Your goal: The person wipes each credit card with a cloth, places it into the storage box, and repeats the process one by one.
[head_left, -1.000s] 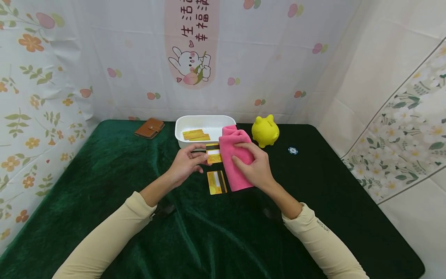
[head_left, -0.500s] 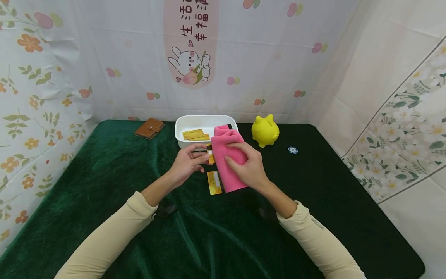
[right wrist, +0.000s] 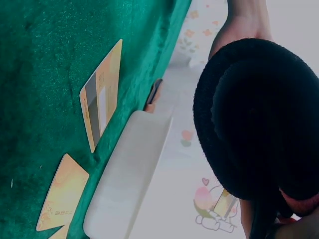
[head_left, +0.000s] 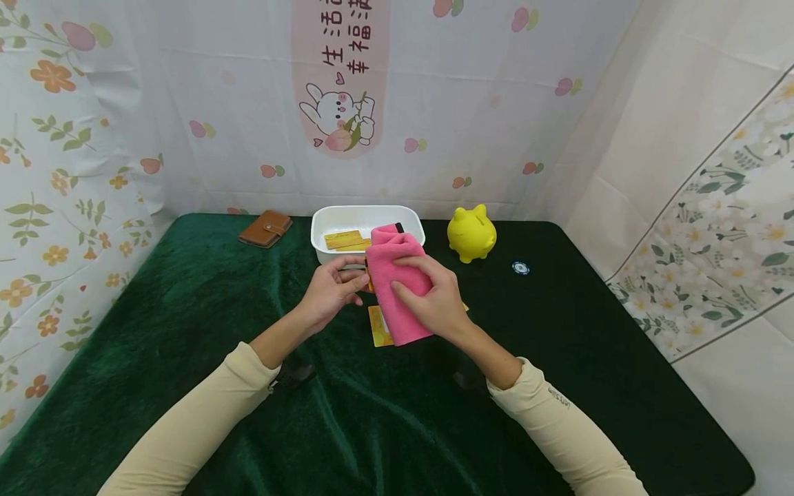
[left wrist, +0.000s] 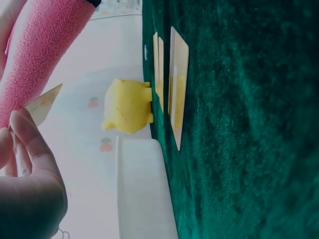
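My left hand (head_left: 327, 293) pinches the edge of a yellow bank card (left wrist: 45, 103) between thumb and fingers, above the green table. With my right hand (head_left: 437, 296) I hold a folded pink cloth (head_left: 386, 275) over that card, hiding most of it in the head view. The cloth's dark inner side (right wrist: 249, 114) fills much of the right wrist view. Below the hands another yellow card (right wrist: 104, 94) with a dark stripe lies on the table, partly behind the cloth from above. More cards, among them a plain-faced one (right wrist: 62, 194), lie to its right.
Behind the hands stands a white tray (head_left: 322, 215) with yellow cards (head_left: 343, 240) in it. A brown wallet (head_left: 267, 229) lies at the back left. To the right are a yellow piggy bank (head_left: 471, 234) and a small poker chip (head_left: 520, 268). A printed curtain (head_left: 236, 138) closes the back.
My right hand has slid the pink cloth leftward over the held card, covering nearly all of it. The left hand has stayed in place with the card.
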`<action>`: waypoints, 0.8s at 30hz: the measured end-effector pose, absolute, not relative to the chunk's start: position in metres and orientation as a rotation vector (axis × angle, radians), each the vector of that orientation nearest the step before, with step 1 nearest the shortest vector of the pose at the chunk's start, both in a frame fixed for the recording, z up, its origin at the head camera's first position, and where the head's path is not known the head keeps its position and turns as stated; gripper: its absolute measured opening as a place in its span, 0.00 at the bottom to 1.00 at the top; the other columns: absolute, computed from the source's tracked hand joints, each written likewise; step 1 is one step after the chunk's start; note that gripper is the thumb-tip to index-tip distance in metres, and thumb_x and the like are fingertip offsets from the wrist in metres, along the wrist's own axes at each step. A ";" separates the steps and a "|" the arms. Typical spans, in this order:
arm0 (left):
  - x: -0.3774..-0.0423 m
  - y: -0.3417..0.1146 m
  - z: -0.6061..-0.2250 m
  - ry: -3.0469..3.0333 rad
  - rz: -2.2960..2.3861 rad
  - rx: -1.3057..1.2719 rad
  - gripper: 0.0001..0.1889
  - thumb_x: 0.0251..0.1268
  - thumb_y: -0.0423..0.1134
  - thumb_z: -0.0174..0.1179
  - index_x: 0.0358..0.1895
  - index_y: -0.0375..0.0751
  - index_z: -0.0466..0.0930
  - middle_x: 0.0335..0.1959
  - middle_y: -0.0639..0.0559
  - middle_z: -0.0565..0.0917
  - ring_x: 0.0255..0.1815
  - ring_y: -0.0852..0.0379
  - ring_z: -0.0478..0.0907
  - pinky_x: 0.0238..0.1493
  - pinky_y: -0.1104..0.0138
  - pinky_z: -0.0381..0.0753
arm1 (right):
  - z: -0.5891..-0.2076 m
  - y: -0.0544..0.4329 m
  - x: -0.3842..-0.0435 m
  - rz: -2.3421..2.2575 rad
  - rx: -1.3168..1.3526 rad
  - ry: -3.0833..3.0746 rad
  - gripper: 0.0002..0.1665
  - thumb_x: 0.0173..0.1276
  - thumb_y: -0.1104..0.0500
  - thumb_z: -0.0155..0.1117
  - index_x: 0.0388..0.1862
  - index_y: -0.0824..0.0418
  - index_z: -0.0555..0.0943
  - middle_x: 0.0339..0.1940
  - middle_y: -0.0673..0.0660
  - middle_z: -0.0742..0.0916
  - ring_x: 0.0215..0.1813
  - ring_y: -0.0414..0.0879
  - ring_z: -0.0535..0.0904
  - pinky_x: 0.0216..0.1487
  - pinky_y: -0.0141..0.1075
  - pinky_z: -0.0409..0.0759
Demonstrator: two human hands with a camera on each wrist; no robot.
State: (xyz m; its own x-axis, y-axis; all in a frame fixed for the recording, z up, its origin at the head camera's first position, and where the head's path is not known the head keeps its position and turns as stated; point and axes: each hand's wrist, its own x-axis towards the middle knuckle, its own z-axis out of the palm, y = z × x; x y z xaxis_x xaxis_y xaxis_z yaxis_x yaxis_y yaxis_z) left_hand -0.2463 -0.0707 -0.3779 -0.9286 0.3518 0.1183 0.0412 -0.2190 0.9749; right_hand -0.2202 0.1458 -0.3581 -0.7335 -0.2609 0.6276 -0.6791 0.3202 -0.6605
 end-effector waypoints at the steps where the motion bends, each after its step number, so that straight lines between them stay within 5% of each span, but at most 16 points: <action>1: -0.246 -0.071 -0.378 1.820 2.258 0.472 0.16 0.74 0.28 0.54 0.61 0.33 0.70 0.39 0.56 0.87 0.38 0.59 0.84 0.31 0.70 0.81 | -0.358 0.145 -0.220 1.391 0.829 -2.190 0.23 0.59 0.70 0.72 0.54 0.67 0.80 0.53 0.64 0.83 0.48 0.56 0.82 0.43 0.43 0.84; 24: -0.248 -0.080 -0.368 1.831 2.367 0.376 0.16 0.74 0.31 0.55 0.61 0.34 0.69 0.42 0.53 0.85 0.39 0.57 0.83 0.37 0.70 0.82 | -0.363 0.168 -0.201 1.412 0.844 -2.319 0.19 0.63 0.65 0.71 0.54 0.60 0.80 0.51 0.57 0.85 0.42 0.49 0.82 0.37 0.39 0.84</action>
